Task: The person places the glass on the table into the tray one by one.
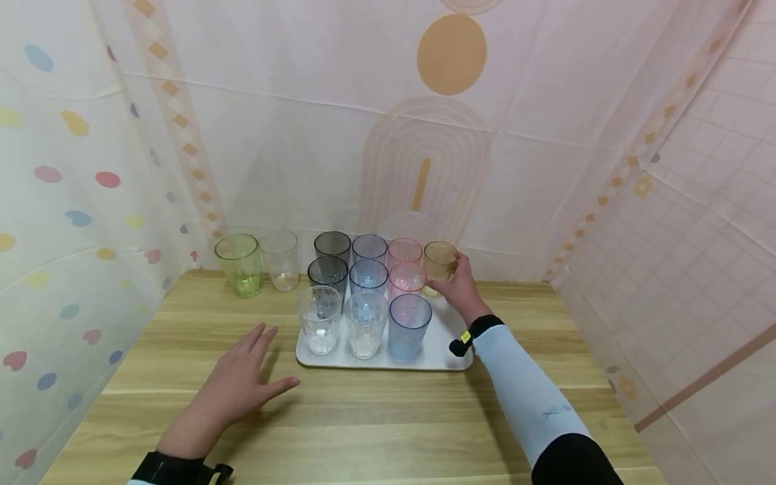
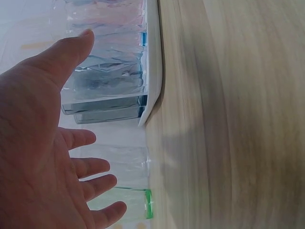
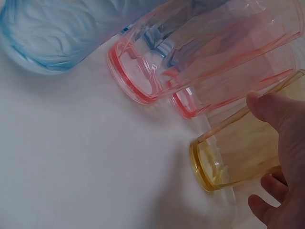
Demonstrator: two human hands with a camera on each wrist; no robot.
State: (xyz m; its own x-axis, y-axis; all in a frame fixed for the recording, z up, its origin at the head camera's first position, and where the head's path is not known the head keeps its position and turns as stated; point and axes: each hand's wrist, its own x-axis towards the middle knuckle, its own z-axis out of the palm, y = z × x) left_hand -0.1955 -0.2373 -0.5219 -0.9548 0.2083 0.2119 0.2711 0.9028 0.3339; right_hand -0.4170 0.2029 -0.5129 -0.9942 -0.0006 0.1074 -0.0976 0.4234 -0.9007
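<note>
My right hand (image 1: 463, 291) grips an amber glass (image 1: 440, 259) at the back right corner of the white tray (image 1: 445, 347). In the right wrist view, thumb and fingers go round the amber glass (image 3: 238, 152), whose base is close over the tray. Two pink glasses (image 1: 407, 277) stand just left of it. Left of the tray, my left hand (image 1: 236, 377) hovers over the table with fingers spread and nothing held. In the left wrist view that hand (image 2: 43, 143) has its palm toward the tray's glasses.
On the tray also stand two dark grey glasses (image 1: 328, 271), several blue ones (image 1: 409, 330) and two clear ones (image 1: 319, 323). Left of the tray, a green glass (image 1: 239, 266) and a clear glass (image 1: 281, 259) stand on the wooden table (image 1: 376, 424). A patterned curtain (image 1: 291, 148) hangs behind.
</note>
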